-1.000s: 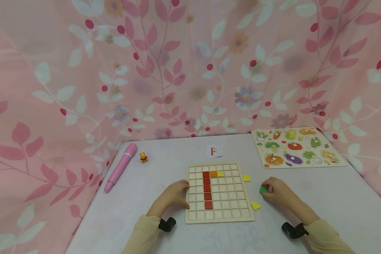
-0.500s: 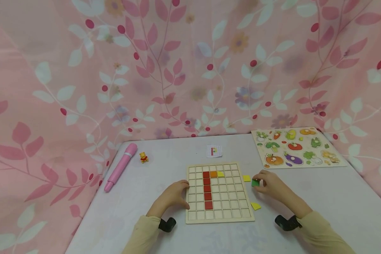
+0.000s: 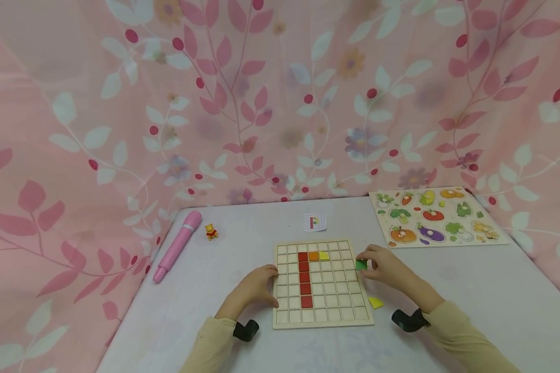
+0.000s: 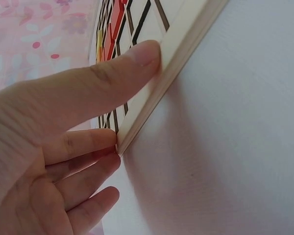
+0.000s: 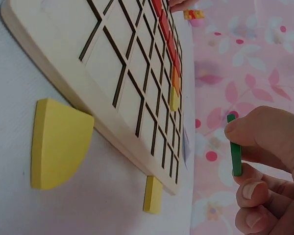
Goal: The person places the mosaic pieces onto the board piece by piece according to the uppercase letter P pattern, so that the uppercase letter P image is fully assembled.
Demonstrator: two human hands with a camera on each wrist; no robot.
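A wooden grid board (image 3: 289, 316) lies on the white table, with a column of red tiles (image 3: 305, 276), an orange tile (image 3: 313, 255) and a yellow tile (image 3: 324, 255) in its cells. My left hand (image 3: 255, 288) rests against the board's left edge. In the left wrist view, its thumb lies on the rim and its fingertips touch the side. My right hand (image 3: 386, 267) pinches a green tile (image 3: 361, 264) by the board's right edge; the right wrist view shows this tile (image 5: 235, 147) edge-on, held in the air between thumb and fingers.
Right of the board lie a yellow quarter-round tile (image 3: 375, 302) and a yellow square tile (image 5: 153, 196). A small pattern card (image 3: 315, 222) sits behind the board. A vegetable puzzle (image 3: 441, 217) is at back right; a pink pen-shaped toy (image 3: 177, 247) and a bear figure (image 3: 211, 231) are left.
My right hand has moved left and slightly away from me, carrying the green tile from the table's right side to the board's right edge. The left hand has stayed in place.
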